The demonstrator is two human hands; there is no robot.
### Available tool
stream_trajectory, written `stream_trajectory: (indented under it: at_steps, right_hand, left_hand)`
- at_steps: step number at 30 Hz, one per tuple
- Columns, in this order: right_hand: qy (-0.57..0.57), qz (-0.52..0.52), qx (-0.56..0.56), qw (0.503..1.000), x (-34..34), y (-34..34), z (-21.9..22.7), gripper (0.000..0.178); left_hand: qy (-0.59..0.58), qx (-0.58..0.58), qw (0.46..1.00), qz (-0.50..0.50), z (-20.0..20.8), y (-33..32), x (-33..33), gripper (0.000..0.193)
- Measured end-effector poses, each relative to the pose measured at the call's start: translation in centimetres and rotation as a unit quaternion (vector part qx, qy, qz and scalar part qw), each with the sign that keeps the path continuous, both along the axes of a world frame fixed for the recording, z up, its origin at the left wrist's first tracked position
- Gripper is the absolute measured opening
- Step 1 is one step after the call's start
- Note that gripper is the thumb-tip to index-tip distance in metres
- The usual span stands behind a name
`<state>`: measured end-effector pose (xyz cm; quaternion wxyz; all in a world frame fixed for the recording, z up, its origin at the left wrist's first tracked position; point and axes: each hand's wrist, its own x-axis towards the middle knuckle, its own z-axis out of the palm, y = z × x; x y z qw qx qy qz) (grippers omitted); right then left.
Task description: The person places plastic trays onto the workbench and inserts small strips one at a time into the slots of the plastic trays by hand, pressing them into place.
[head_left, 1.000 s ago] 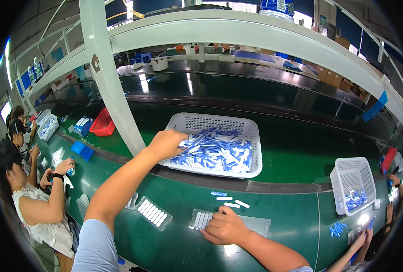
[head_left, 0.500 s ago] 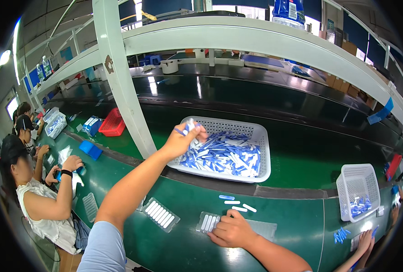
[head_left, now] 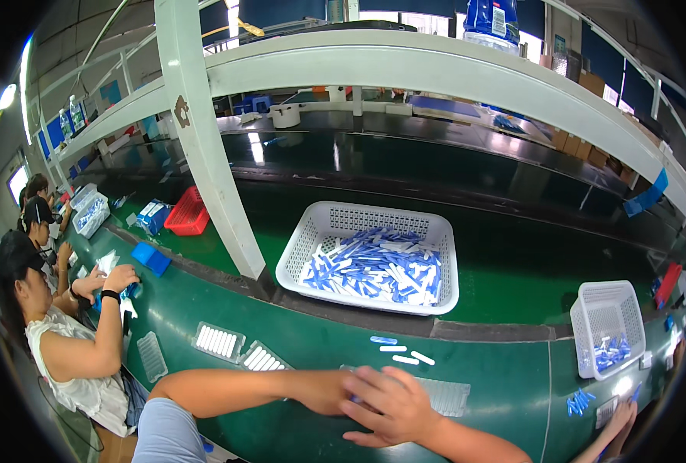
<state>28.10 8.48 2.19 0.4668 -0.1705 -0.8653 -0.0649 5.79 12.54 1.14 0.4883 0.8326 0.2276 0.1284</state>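
Note:
My left hand (head_left: 324, 391) reaches across the table, its fingers mostly hidden behind my right hand. A bit of blue shows at its fingertips, matching the slim blue-and-white plastic sticks it held earlier. My right hand (head_left: 393, 409) lies over it, fingers spread. Beneath my hands a clear tray is almost wholly covered. Left of them lie two clear trays, one (head_left: 218, 340) and another (head_left: 263, 358), with white sticks in rows. Just beyond my right hand rest a blue stick (head_left: 384, 340) and several white ones (head_left: 406, 359). Right of it lies a clear ribbed tray (head_left: 445, 397).
A white basket (head_left: 290, 272) of blue and white sticks stands beyond my hands, beside a white post (head_left: 212, 154). Another white basket (head_left: 582, 328) stands right, near a co-worker's hands (head_left: 619, 417). Co-workers sit left, near a blue box (head_left: 151, 258) and red basket (head_left: 187, 214).
My left hand has come down from the basket to my right hand. The right hand's fingers have spread from the tray edge. The left filled tray, formerly behind my arm, is now visible.

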Motion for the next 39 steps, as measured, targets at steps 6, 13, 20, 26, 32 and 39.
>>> stream_trajectory:
  at_steps: [6,13,20,26,32,39]
  right_hand:
    - [-0.035,0.069,-0.132,0.988,-0.1,0.2,0.1,0.05]
    - [-0.056,0.11,-0.081,0.989,0.0,0.1,-0.5,0.049]
    - [-0.142,0.038,-0.09,0.985,-0.5,-0.6,0.4,0.055]
    - [-0.154,0.059,-0.091,0.982,-1.1,-1.6,0.2,0.056]
    - [-0.205,0.012,-0.063,0.977,-0.7,-1.7,1.5,0.057]
    - [-0.187,0.024,-0.07,0.98,-0.6,-1.4,2.3,0.054]
  left_hand:
    - [0.026,-0.051,0.993,-0.099,2.7,0.1,1.6,0.027]
    - [-0.078,-0.163,0.983,-0.023,3.8,0.4,1.1,0.02]
    - [0.004,-0.126,0.991,-0.034,3.2,1.1,0.5,0.019]
    - [-0.021,-0.139,0.987,-0.08,2.7,0.1,-0.1,0.024]
    - [0.027,-0.14,0.984,-0.105,4.2,0.1,-0.1,0.03]
    - [0.08,-0.122,0.984,-0.101,4.3,-0.7,-0.5,0.036]
